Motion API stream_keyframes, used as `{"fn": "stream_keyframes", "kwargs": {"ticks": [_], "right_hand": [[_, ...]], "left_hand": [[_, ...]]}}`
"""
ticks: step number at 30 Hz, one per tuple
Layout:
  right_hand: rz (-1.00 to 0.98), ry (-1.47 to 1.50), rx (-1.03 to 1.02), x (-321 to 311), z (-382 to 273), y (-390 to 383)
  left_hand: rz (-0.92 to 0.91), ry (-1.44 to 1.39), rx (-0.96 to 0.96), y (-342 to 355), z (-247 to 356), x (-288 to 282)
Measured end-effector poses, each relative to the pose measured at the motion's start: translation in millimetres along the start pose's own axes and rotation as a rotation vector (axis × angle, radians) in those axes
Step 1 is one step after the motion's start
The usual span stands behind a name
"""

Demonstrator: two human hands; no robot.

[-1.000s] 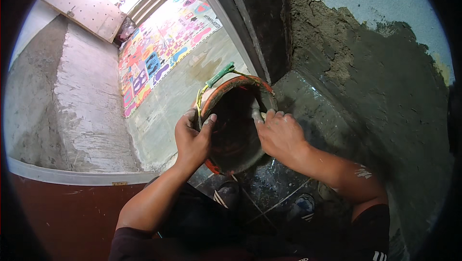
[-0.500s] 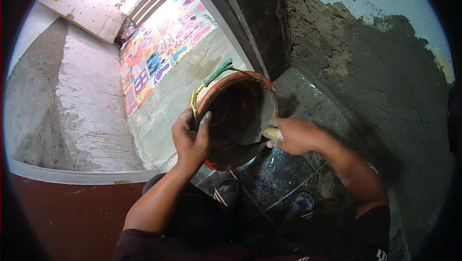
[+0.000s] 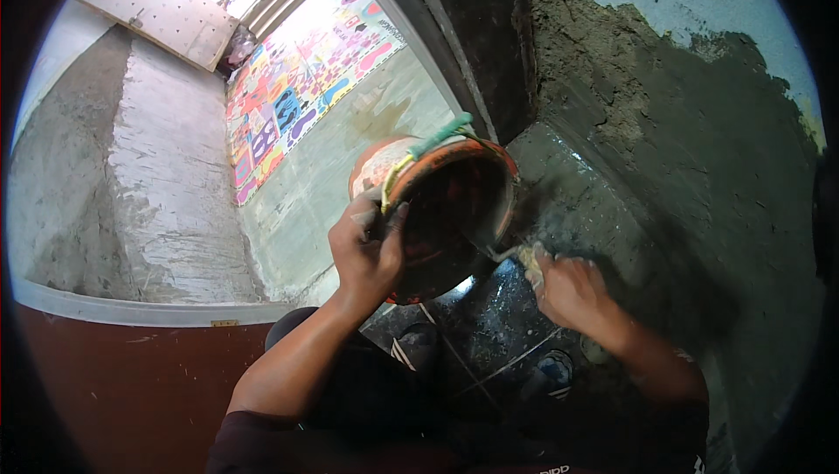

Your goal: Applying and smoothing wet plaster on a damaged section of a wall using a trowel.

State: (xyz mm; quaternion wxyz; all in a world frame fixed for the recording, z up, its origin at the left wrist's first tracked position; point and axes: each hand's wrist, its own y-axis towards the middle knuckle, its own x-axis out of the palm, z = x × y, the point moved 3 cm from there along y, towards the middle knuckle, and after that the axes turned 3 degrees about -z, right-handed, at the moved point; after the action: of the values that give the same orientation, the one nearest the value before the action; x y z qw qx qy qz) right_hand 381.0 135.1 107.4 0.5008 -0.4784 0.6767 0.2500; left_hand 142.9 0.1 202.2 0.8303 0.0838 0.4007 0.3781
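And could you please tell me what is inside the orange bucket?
Inside the bucket, dark walls with faint reddish patches show, and the tool in the right hand appears to reach in. Deep shadow hides the bottom, so any contents there cannot be made out.

Lettering observed: a dark printed line [image 3: 391, 27] along the right-hand edge of the multicoloured floor mat [image 3: 308, 66], small and slanted; a pale row of characters [image 3: 554, 470] on the dark shirt [image 3: 489, 449], cut off by the lower picture edge; white marks [image 3: 699, 463] near its right sleeve [image 3: 680, 417], unreadable.
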Motion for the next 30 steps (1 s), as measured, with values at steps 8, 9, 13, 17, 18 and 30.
{"fn": "stream_keyframes", "kwargs": {"ticks": [8, 9, 13, 17, 18, 30], "right_hand": [[-0.352, 0.680, 0.231, 41, -13, -3], [-0.354, 0.733, 0.215, 44, -18, -3], [-0.607, 1.111, 0.213, 57, -27, -3], [-0.563, 1.341, 0.267, 60, -42, -1], [-0.603, 1.409, 0.256, 61, -47, -1], [-0.831, 1.797, 0.132, 52, -80, 1]], "left_hand": [[-0.001, -0.020, 0.130, 0, 18, -1], [0.000, -0.004, 0.129, 0, 18, -1], [-0.037, -0.090, 0.011, -4, 21, -7], [-0.016, -0.209, -0.124, -6, 22, -14], [-0.019, -0.148, -0.051, -6, 25, -16], [0.066, -0.227, -0.037, -8, 45, -39]]}}
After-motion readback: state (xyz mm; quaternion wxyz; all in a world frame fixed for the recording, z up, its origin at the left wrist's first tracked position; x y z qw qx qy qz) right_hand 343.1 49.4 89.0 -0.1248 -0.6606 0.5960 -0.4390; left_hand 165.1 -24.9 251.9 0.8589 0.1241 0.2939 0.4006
